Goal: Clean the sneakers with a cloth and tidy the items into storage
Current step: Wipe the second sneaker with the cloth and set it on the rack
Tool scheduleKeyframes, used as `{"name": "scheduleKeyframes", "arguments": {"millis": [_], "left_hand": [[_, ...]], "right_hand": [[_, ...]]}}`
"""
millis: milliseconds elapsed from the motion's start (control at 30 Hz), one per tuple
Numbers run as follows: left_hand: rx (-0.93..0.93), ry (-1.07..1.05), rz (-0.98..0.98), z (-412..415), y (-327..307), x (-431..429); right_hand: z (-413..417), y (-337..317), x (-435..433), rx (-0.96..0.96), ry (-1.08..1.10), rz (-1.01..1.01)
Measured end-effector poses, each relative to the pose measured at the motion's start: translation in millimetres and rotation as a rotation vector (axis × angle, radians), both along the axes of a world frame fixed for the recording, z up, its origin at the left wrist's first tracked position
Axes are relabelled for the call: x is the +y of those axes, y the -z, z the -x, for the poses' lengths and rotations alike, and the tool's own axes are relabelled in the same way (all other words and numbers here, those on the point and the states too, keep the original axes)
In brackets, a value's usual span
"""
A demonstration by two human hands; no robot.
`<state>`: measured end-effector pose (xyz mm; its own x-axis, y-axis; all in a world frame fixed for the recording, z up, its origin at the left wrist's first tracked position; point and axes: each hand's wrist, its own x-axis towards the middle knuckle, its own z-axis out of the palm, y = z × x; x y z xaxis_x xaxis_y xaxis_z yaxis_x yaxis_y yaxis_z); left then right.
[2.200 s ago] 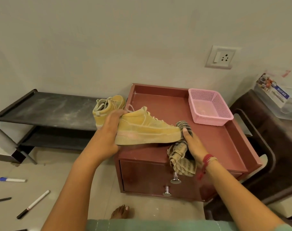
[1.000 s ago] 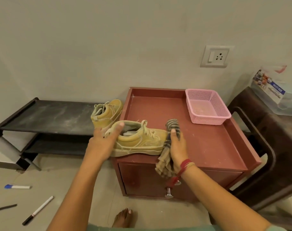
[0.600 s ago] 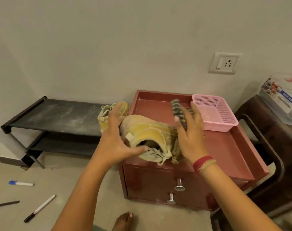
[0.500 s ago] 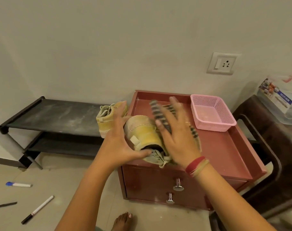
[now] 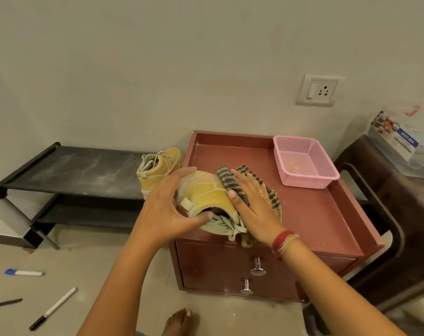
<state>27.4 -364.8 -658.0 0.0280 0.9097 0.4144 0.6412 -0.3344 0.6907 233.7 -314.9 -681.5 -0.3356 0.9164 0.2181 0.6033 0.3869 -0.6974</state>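
A yellow sneaker [image 5: 203, 195] lies on the front left of the red cabinet's top [image 5: 310, 214], heel toward me and laces hanging over the front edge. My left hand [image 5: 167, 209] grips its heel and left side. My right hand [image 5: 252, 204] presses a striped cloth [image 5: 226, 178] flat against the sneaker's right side. The second yellow sneaker [image 5: 159, 167] stands on the right end of the black shoe rack [image 5: 68, 170], next to the cabinet.
A pink mesh basket [image 5: 303, 161] sits at the back right of the cabinet top. Two drawer knobs [image 5: 257, 265] face me. A dark chair [image 5: 385, 214] stands to the right. Pens and markers [image 5: 53, 309] lie on the floor at left, and a bare foot [image 5: 179, 321] shows below.
The sneaker was turned from lying sideways to heel toward me. My right hand with the cloth moved from the toe up and over onto the sneaker's right side.
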Motion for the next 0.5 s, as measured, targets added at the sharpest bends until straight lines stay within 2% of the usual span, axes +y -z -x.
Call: {"name": "scheduleKeyframes", "arguments": {"millis": [200, 367, 433, 500], "left_hand": [[-0.077, -0.098, 0.013, 1.6, 2.9, 2.6], [-0.191, -0.277, 0.081, 9.0, 2.9, 9.9], [-0.217, -0.367, 0.138, 18.1, 4.7, 12.0], [-0.193, -0.444, 0.234, 25.8, 8.0, 14.3]], "right_hand": [[-18.0, 36.0, 18.5, 0.028, 0.117, -0.010], [-31.9, 51.6, 28.6, 0.253, 0.112, 0.173], [-32.7, 57.9, 28.1, 0.226, 0.052, 0.241], [-29.7, 63.9, 29.5, 0.203, 0.090, 0.238]]}}
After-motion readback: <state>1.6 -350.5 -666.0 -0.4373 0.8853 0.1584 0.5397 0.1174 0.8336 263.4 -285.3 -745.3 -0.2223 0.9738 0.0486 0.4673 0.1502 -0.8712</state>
